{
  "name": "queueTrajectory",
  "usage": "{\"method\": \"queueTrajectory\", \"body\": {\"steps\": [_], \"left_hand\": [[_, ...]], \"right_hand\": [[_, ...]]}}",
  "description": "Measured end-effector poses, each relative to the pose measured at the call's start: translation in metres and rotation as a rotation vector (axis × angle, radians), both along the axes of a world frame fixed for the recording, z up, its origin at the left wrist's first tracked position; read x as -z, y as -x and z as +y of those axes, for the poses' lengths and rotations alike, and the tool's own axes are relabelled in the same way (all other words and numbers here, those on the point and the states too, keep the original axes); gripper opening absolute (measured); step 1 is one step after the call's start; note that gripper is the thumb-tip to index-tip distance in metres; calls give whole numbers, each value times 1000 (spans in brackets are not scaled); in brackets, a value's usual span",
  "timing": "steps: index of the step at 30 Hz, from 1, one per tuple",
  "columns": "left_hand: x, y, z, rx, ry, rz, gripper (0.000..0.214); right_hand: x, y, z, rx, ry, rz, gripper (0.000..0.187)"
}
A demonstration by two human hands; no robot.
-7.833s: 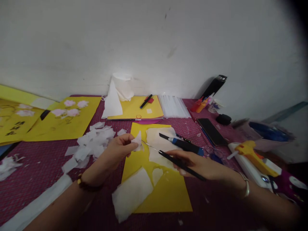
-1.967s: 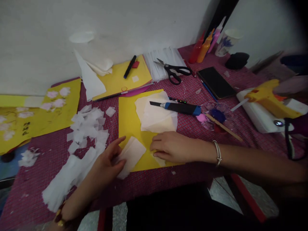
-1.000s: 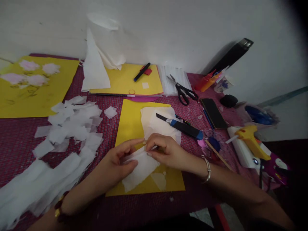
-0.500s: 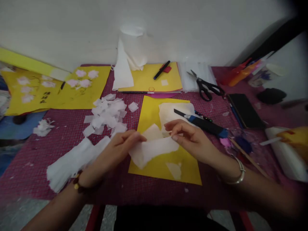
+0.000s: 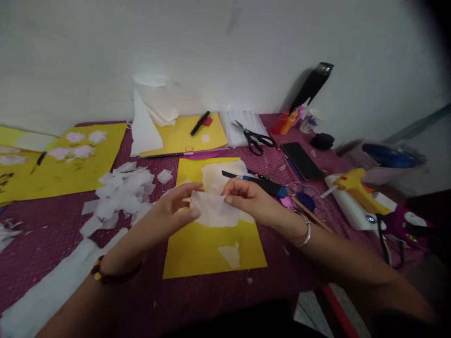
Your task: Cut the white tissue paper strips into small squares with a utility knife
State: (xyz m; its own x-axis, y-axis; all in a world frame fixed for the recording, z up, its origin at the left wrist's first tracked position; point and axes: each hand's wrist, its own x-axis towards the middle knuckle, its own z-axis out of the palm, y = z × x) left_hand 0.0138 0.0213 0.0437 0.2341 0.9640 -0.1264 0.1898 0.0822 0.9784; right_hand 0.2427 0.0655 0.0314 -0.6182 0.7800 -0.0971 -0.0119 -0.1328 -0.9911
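A thin white piece of tissue paper (image 5: 214, 211) hangs over the yellow sheet (image 5: 207, 256). My right hand (image 5: 250, 199) pinches its upper right edge between thumb and fingers. At the paper's left end is my left hand (image 5: 176, 206), thumb and forefinger spread apart beside the edge; whether they touch it is hard to see. Behind my right hand a blue-black utility knife (image 5: 264, 184) lies with its blade over another white paper (image 5: 218, 172). A small torn white scrap (image 5: 230, 256) rests low on the yellow sheet.
Left are a heap of white paper squares (image 5: 123, 192), a long white strip (image 5: 52, 286) and a yellow card with pink flowers (image 5: 102, 152). Behind lie a pen (image 5: 200, 123) and scissors (image 5: 253, 138). Right are a phone (image 5: 302, 161) and a yellow glue gun (image 5: 362, 190).
My left thumb and forefinger have parted from their pinch on the paper, while my right hand still holds it. The whole view has turned right, bringing the glue gun fully into sight.
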Motion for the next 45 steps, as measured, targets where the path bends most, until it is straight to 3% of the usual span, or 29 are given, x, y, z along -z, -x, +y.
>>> {"method": "queueTrajectory", "body": {"steps": [4, 7, 10, 12, 17, 23, 29, 33, 37, 45], "left_hand": [[22, -13, 0, 6, 311, -255, 55], [25, -18, -5, -45, 468, -404, 49], [22, -21, -12, -144, 453, -452, 49], [22, -22, -15, -179, 460, -446, 46], [27, -21, -21, -218, 514, -367, 26], [32, -24, -27, -199, 490, -445, 30], [31, -24, -35, -288, 411, -230, 18], [27, -18, -36, -325, 264, -132, 7], [23, -17, -34, -266, 198, -214, 7], [21, -11, -35, -211, 224, -152, 6]], "right_hand": [[3, -3, 0, -10, 100, 77, 22], [10, -7, -3, 35, 270, 189, 30], [18, -11, -10, -11, 422, 241, 50], [23, -12, -15, -54, 423, 190, 52], [31, -9, -22, 20, 357, 12, 38], [36, -13, -23, 81, 322, -55, 35], [34, -12, -25, 77, 300, -52, 29], [30, -14, -23, 61, 282, -21, 18], [26, -18, -20, 7, 323, 43, 7], [23, -19, -19, 8, 361, 61, 11]]}}
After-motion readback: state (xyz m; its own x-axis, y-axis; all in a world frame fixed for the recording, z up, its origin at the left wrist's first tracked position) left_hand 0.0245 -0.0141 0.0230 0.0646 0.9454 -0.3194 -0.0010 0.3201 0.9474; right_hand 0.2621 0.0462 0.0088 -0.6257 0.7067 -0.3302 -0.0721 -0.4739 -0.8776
